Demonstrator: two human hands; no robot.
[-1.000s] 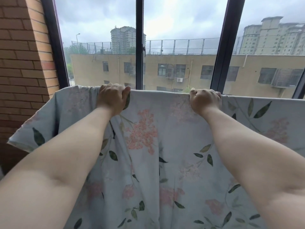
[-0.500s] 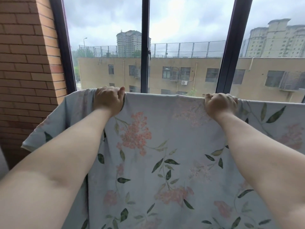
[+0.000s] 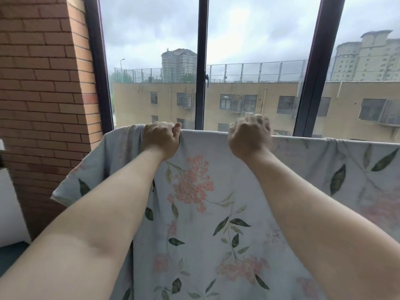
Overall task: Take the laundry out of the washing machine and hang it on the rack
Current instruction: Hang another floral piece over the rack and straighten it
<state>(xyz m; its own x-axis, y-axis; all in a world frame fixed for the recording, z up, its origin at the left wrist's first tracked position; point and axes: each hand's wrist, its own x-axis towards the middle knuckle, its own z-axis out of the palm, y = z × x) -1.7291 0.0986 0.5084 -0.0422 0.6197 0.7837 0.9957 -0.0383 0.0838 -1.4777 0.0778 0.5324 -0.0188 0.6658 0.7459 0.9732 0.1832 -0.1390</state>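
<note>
Now mid-hanging: left hand [image 3: 161, 139] grips floral sheet [image 3: 216, 213] top edge, right hand [image 3: 249, 138] curled but blurred, grip unclear; next, prob. spread it flat.

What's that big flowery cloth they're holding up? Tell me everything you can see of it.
The sheet is thin, pale blue-grey fabric printed with pink flower clusters and dark green leaves. It hangs spread wide before the window, top edge straight over something hidden; its left corner droops beside the brick wall. The left hand grips the top edge; the blurred right hand is there too, grip unclear.
</note>
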